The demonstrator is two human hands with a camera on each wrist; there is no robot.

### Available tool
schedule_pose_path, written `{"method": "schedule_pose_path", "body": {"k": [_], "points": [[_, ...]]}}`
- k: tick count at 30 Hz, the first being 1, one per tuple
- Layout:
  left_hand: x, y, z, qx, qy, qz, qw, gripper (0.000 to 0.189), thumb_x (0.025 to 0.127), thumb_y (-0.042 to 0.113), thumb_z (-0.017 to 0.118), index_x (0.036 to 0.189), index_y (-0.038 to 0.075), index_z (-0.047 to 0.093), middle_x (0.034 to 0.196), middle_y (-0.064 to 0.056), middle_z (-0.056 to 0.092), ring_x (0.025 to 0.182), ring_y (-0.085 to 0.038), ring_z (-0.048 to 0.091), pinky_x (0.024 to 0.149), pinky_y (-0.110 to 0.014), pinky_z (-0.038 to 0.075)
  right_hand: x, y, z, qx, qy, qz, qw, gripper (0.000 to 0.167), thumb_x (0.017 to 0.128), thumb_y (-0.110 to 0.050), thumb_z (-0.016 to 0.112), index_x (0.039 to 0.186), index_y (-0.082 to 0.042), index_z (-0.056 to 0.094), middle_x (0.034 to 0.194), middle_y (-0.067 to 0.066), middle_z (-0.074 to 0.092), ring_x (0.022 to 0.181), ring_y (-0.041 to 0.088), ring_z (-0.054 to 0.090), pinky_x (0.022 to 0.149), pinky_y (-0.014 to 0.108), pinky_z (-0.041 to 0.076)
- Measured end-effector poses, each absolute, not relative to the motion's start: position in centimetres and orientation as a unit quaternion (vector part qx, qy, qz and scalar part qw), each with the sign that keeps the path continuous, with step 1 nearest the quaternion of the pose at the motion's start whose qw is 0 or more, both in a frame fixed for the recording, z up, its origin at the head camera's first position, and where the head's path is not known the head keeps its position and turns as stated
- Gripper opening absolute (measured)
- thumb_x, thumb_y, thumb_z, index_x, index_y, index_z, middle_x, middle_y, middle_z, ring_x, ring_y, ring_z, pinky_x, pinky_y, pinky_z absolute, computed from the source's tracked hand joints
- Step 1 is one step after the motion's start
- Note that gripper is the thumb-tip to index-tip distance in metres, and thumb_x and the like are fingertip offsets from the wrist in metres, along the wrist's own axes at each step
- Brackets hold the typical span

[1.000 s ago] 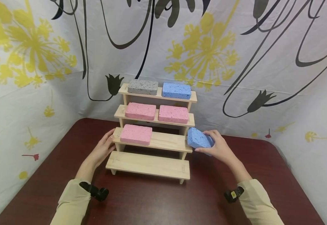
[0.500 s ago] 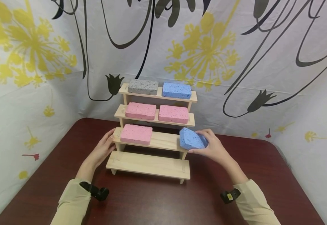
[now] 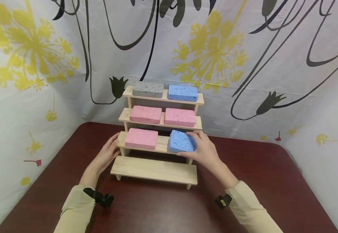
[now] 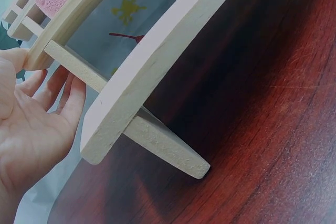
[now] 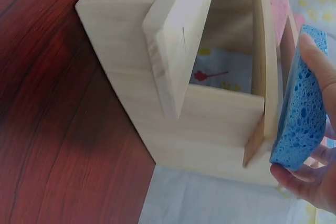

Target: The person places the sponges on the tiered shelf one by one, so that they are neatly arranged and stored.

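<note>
A four-step wooden display stand stands on the dark red table. My right hand grips a blue sponge by its right end, thumb at the front edge and fingers at the back. The sponge is over the right half of the second step from the bottom, close to its surface. In the right wrist view the blue sponge is between thumb and fingers. On the left of that same step lies a pink sponge. My left hand holds the step's left end, thumb at the edge and fingers below.
Two pink sponges lie side by side on the step above. A grey sponge and another blue sponge sit on the top step. Patterned white cloth hangs behind and beside the table.
My right hand has carried the blue sponge left, from beyond the stand's right end to over the second step, and turned it flatter. The left hand has stayed on the step's end.
</note>
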State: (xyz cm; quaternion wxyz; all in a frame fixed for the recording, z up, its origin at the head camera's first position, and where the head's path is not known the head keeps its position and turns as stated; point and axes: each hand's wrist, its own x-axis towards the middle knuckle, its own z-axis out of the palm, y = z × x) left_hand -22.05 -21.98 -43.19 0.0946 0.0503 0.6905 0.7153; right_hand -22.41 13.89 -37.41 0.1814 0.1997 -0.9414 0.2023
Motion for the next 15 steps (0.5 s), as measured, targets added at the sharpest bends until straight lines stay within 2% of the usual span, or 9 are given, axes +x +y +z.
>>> {"method": "schedule_pose_path", "body": {"k": [9, 15], "points": [[-21.9, -21.7, -43.1, 0.051, 0.692, 0.714, 0.096, 0.061, 0.1, 0.036, 0.029, 0.148, 0.012, 0.001, 0.153, -0.017, 0.003, 0.14, -0.031, 0.01, 0.115, -0.049, 0.013, -22.4, 12.1, -37.6, 0.206, -0.946, 0.147, 0.202, 0.084, 0.056, -0.061, 0.077, 0.121, -0.011, 0.058, 0.111, 0.01, 0.053, 0.09, 0.023, 0.054, 0.064, 0.035, 0.05], [-21.8, -21.6, -43.0, 0.05, 0.69, 0.715, 0.098, 0.06, 0.1, 0.036, 0.029, 0.148, 0.012, 0.001, 0.153, -0.016, 0.003, 0.14, -0.031, 0.011, 0.115, -0.048, 0.013, -22.5, 11.7, -37.6, 0.214, -0.947, 0.126, 0.205, 0.083, 0.056, -0.062, 0.076, 0.119, -0.009, 0.06, 0.112, 0.011, 0.055, 0.095, 0.024, 0.055, 0.069, 0.036, 0.052]]}}
